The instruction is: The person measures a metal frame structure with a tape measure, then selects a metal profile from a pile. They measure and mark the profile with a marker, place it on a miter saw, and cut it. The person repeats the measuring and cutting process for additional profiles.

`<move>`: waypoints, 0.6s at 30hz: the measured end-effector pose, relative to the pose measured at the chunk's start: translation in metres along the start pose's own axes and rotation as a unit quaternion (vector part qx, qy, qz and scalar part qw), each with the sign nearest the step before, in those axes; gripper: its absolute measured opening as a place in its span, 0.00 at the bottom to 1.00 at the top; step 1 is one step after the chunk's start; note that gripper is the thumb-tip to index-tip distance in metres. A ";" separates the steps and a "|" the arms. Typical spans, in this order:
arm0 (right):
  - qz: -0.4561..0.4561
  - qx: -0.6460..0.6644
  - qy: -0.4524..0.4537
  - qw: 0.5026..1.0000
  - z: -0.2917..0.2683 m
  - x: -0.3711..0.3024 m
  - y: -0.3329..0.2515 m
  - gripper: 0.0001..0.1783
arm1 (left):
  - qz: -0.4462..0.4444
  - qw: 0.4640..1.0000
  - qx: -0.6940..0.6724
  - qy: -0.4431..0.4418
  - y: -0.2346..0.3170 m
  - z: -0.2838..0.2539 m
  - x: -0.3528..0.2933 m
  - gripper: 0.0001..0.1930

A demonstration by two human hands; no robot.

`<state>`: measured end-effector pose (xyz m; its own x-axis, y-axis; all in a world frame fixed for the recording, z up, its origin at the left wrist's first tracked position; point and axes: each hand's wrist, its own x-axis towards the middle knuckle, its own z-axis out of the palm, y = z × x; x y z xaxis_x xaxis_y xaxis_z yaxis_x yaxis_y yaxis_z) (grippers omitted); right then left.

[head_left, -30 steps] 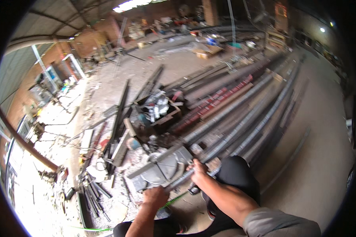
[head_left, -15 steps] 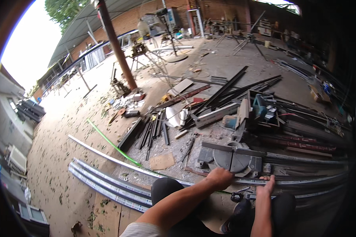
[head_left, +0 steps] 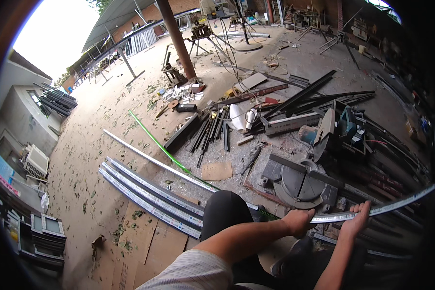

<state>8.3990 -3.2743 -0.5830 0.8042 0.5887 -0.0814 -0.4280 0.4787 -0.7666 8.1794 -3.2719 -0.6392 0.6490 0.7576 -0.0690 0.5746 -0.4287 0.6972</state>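
A long silvery metal profile [head_left: 396, 206] with printed film on it runs off to the right edge, tilted up at its far right. My left hand [head_left: 298, 222] is closed around its left part. Further right, my right hand [head_left: 357, 218] grips the same profile, fingers wrapped over it. Just beyond my hands stands a mitre saw [head_left: 287, 181] with a round grey table. Another pale strip [head_left: 154, 157] slopes across the ground towards my left hand; whether it joins the held profile is hidden by my knee and hand.
Several film-covered profiles [head_left: 145, 200] lie on cardboard [head_left: 154, 251] at my left. A green strip [head_left: 152, 137] lies beyond them. Dark metal offcuts [head_left: 210, 133] are heaped ahead, a teal motor [head_left: 346, 123] sits behind the saw table, and a brown post [head_left: 176, 41] stands further off.
Both hands have moved right and away from the saw table, with the profile lifted and its right end raised. The view has turned, so the surroundings sit further right.
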 end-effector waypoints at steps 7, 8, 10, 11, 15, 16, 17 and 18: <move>-0.016 -0.100 -0.036 0.994 0.069 -0.029 -0.009 0.17 | -0.075 0.992 0.059 -0.083 -0.002 0.015 0.021 0.37; -0.029 -0.098 -0.065 0.993 0.072 -0.023 -0.005 0.16 | -0.071 0.994 0.077 -0.039 -0.003 0.018 0.026 0.36; -0.030 -0.111 -0.097 0.989 0.079 -0.012 0.016 0.14 | -0.074 0.990 0.120 0.014 -0.016 0.026 0.034 0.30; -0.035 -0.127 -0.104 0.986 0.082 -0.006 0.023 0.14 | -0.072 0.987 0.144 0.020 -0.021 0.025 0.041 0.26; -0.071 -0.171 -0.158 0.970 0.113 0.002 0.050 0.16 | -0.162 0.982 0.099 -0.012 -0.018 -0.016 0.070 0.29; -0.087 -0.184 -0.175 0.963 0.121 0.003 0.055 0.16 | -0.188 0.978 0.083 -0.017 -0.015 -0.029 0.077 0.32; -0.111 -0.211 -0.192 0.952 0.132 -0.003 0.062 0.17 | -0.162 0.982 0.099 -0.012 -0.042 -0.032 0.080 0.36; -0.134 -0.212 -0.202 0.947 0.134 0.001 0.067 0.18 | -0.136 0.988 0.079 0.001 -0.033 -0.047 0.084 0.39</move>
<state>8.3163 -3.1542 -0.5494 0.6000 0.7253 0.3375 0.0430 0.3921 -0.9189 8.1915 -3.1711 -0.6346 0.4592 0.8561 -0.2373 0.7979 -0.2800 0.5338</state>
